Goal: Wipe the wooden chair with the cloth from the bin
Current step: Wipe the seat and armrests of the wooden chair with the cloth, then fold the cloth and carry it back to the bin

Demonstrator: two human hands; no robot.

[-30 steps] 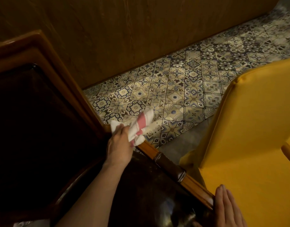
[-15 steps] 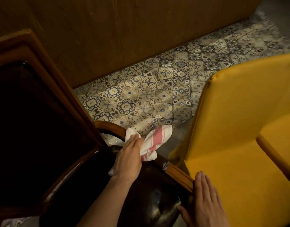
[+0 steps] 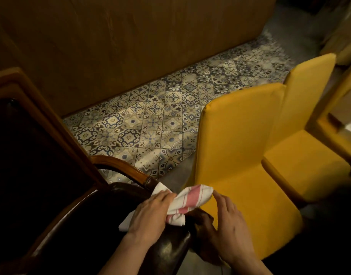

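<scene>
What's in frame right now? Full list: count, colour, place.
wooden chair: 1, brown frame with dark glossy seat, lower left
cloth: 1, white with pink stripes, on the chair's armrest near its front end
yellow chairs: 2, yellow upholstery, right side, one behind the other
tiled floor: 1, patterned blue and cream, centre
wood panel wall: 1, brown, top
table edge: 1, pale top with yellow-brown rim, far right, partly cut off
left hand: 1, pressing the cloth on the armrest
right hand: 1, fingertips at the cloth's right end, grip unclear
</scene>
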